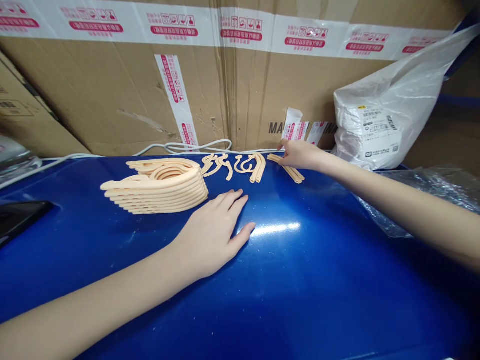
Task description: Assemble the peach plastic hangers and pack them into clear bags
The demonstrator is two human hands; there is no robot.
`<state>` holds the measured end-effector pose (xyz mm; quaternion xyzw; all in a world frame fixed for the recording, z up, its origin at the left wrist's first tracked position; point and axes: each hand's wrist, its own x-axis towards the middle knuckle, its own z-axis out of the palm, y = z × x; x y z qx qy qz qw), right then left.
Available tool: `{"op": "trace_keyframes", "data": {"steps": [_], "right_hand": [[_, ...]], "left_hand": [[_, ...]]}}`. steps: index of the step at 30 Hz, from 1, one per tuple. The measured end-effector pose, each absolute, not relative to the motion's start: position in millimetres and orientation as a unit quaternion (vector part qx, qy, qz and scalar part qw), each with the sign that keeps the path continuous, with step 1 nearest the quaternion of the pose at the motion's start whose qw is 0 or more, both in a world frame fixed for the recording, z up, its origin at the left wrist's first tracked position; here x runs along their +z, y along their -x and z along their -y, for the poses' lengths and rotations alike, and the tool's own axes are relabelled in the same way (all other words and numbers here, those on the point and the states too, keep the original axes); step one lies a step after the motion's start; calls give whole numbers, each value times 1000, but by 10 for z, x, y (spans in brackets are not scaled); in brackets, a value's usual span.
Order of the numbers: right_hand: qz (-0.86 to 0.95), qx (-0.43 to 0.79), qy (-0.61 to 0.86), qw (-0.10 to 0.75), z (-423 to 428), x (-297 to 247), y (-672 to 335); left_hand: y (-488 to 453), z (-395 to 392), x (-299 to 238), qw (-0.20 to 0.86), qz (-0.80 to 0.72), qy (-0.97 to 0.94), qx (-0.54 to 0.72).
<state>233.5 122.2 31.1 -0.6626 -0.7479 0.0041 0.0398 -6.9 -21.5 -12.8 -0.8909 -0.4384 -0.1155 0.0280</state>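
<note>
- The left hand (212,232) lies palm down over the blue tabletop (262,295), fingers reaching away from the wearer; the thumb is spread well apart from the other fingers, which lie fairly close together.
- The right hand (298,154) is stretched out at the far edge of the table, over the upper end of a pair of slim cream strips (294,174); its fingers are bent, with a small gap showing between the tips; from here I cannot tell whether they pinch the strips or only touch them.
- Just left of those strips sit the other loose cream pieces: a second pair of strips (258,167), bent at the top and lying side by side; next to it a curled hook (243,171); then a small cluster of curved hook pieces (228,172).
- Nearest the left hand, beyond its fingers and to the left, is a neat stack of curved cream hanger-like pieces (157,192), layered flat.
- Behind everything stands a cardboard box (123,90), crossed by white tape with red print (210,30); a white cable (75,156) runs along its foot.
- A labelled white plastic bag (375,130) stands at the right, with crumpled clear film (442,185) before it; a black object (22,217) lies at the left edge.
</note>
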Motion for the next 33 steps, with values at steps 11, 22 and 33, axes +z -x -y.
{"op": "trace_keyframes", "data": {"steps": [11, 22, 33], "right_hand": [[813, 92, 575, 27, -561, 288, -2653], [873, 294, 345, 181, 353, 165, -2141], [927, -69, 347, 120, -665, 269, -1959]], "left_hand": [[60, 280, -70, -1, 406, 901, -154], [182, 412, 43, -161, 323, 919, -158], [239, 431, 1, -133, 365, 902, -187]]}}
